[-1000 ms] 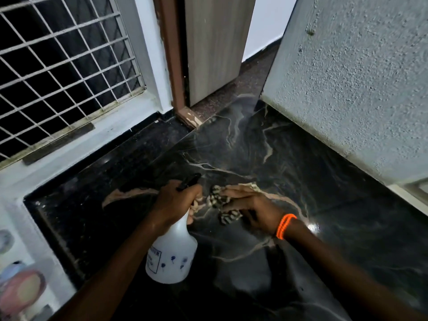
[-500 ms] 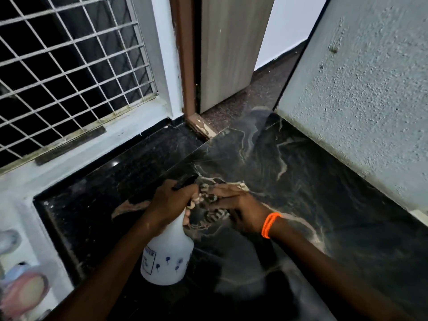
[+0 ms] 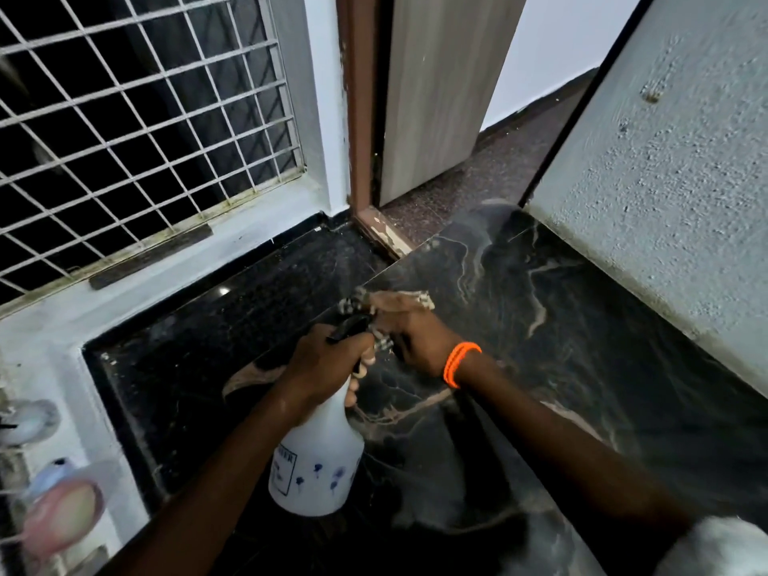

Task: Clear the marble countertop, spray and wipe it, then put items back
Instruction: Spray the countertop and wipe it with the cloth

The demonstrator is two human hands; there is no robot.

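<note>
Black marble countertop (image 3: 582, 326); cloth (image 3: 361, 303) on it.

Arms: two, bare from forearm to hand, no sleeve in view | left hand (image 3: 328, 363): no ring, band or watch visible | right hand (image 3: 409, 332): no ring visible | right wrist: bright orange bracelet (image 3: 459, 363), thin cords stacked in several loops, sitting snug just behind the hand
</note>
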